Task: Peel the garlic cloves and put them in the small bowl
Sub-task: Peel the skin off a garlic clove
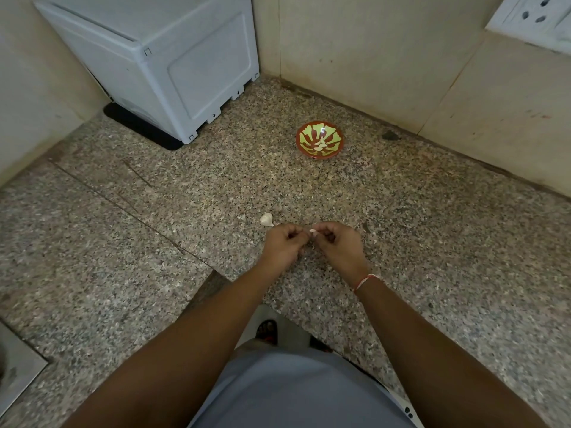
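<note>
Peeling clove (313,231), pinching it between left hand (285,244) and right hand (336,245); several lying peeled in small bowl (335,149); garlic head (266,219) waiting.

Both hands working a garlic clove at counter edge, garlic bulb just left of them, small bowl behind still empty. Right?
Not quite: the head view shows the small bowl already holds peeled cloves. The rest stands.

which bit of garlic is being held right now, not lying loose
The clove pinched between the left hand and right hand. The garlic piece lies on the counter; the others sit in the bowl.
</note>
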